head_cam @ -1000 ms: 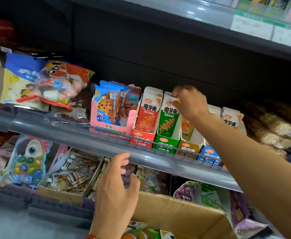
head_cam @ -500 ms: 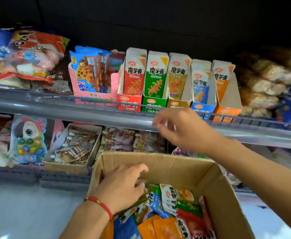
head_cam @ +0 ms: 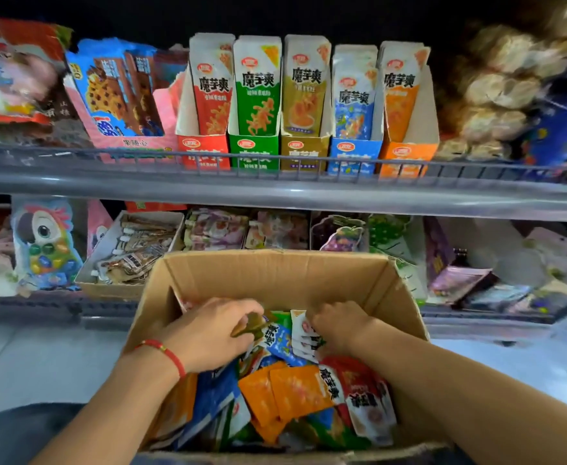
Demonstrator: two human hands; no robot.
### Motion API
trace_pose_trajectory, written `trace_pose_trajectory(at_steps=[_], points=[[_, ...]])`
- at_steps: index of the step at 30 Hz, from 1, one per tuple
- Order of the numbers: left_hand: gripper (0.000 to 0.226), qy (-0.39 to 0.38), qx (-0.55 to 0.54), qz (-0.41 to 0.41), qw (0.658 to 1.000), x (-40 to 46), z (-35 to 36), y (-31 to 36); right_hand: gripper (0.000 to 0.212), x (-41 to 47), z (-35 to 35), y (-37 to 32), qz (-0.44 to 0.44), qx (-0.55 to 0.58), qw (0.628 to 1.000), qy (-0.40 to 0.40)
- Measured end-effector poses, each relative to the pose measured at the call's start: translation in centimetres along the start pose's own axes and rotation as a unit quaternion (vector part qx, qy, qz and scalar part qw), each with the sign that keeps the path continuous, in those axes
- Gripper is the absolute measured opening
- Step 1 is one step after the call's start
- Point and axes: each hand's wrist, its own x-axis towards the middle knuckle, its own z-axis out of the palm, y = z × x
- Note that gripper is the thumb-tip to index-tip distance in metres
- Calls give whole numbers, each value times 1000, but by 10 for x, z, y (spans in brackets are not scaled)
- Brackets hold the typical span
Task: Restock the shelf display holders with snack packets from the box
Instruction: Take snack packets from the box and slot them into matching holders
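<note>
An open cardboard box [head_cam: 275, 266] sits low in the middle, full of loose snack packets [head_cam: 292, 387] in orange, blue, red and green. Both my hands are inside it. My left hand [head_cam: 215, 333], with a red wrist string, pinches an olive-green packet [head_cam: 251, 325]. Just to its right, my right hand [head_cam: 339, 327] curls its fingers over a few white-topped packets [head_cam: 303, 333]. On the upper shelf stand several display holders in a row, from the red holder [head_cam: 203, 152] to the orange holder [head_cam: 406, 156], each with upright packets in it.
A grey shelf rail [head_cam: 275, 193] with a low wire fence runs across, just above the box. A pink cookie display [head_cam: 124, 95] is left of the holders and bagged snacks [head_cam: 496, 92] are to the right. The lower shelf holds a sachet tray [head_cam: 134, 250] and a parrot pack [head_cam: 45, 243].
My right hand has dropped from the shelf rail into the box. My left hand has shifted right among the packets and pinched one. The view has tilted down.
</note>
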Motion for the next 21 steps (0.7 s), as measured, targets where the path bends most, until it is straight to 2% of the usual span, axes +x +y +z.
trace_pose_trajectory(at_steps=[5, 10, 13, 16, 18, 19, 21], points=[[41, 10, -10, 4, 1000, 9, 5, 4, 72, 10, 2, 1, 25, 54, 998, -24], [39, 15, -15, -2, 1000, 10, 6, 3, 37, 7, -6, 1, -17, 33, 999, -5], [35, 36, -25, -18, 999, 8, 6, 1, 30, 1, -13, 6, -33, 17, 999, 19], [34, 90, -68, -49, 992, 8, 5, 0, 25, -5, -30, 16, -43, 96, 991, 81], [43, 133, -136, -79, 979, 10, 5, 4, 22, -17, -48, 23, -51, 222, 967, 116], [51, 147, -188, -95, 967, 10, 6, 8, 20, -24, -55, 25, -58, 318, 938, 126], [68, 130, -334, -120, 926, 10, 10, 20, 20, -42, -66, 23, -87, 511, 848, 113]])
